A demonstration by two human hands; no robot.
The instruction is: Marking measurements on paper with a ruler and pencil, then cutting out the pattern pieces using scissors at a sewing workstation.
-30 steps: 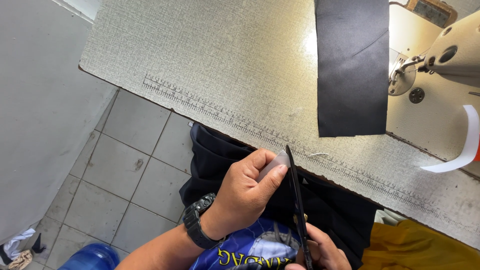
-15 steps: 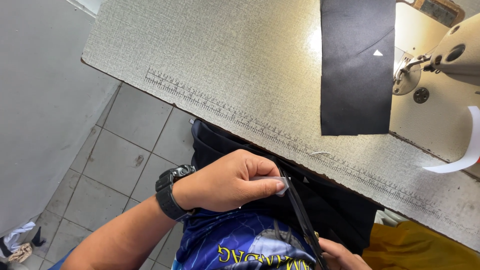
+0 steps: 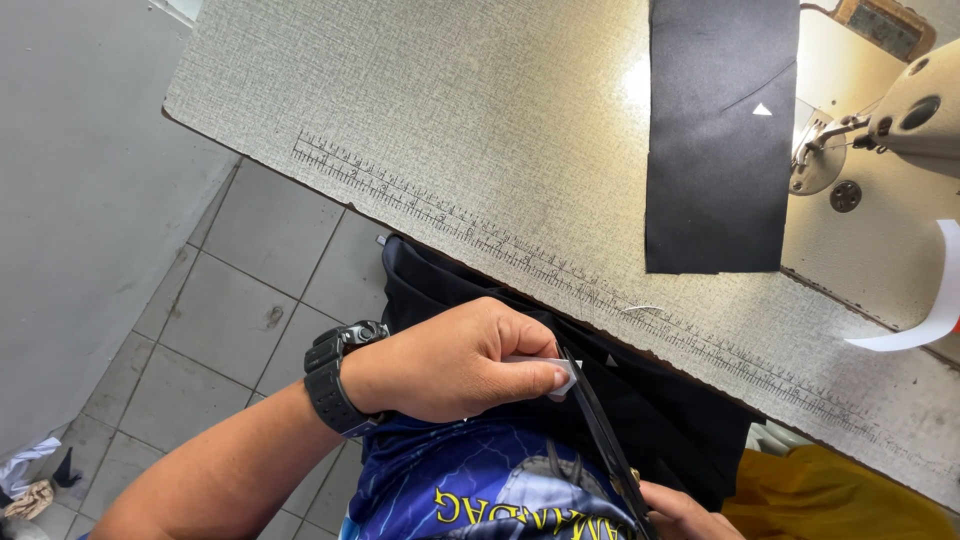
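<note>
Grey floor tiles [image 3: 240,300] show at 8 o'clock below a speckled desk [image 3: 450,130] that crosses the view, with a printed ruler strip [image 3: 520,250] along its near edge. At 1 o'clock a black fabric panel [image 3: 715,140] lies flat on the desk, carrying a small white triangle mark [image 3: 762,109]; just beside it, at 2 o'clock, stands the cream sewing machine [image 3: 880,160], with a curled white strip [image 3: 935,310] hanging at 3 o'clock. Dark cloth [image 3: 660,420] drapes off the desk edge at 5 o'clock, and yellow fabric [image 3: 830,495] shows beyond it.

Near centre the left hand [image 3: 450,360], a black watch [image 3: 335,385] on its wrist, has its grip pinched closed on a small white piece [image 3: 545,365], thumb against fingertips. Black scissors [image 3: 600,440] run from that piece toward 5 o'clock, the blade tip touching it. The right hand [image 3: 685,515] is mostly cut off by the frame edge at the scissor handles; how its grip closes I cannot tell.
</note>
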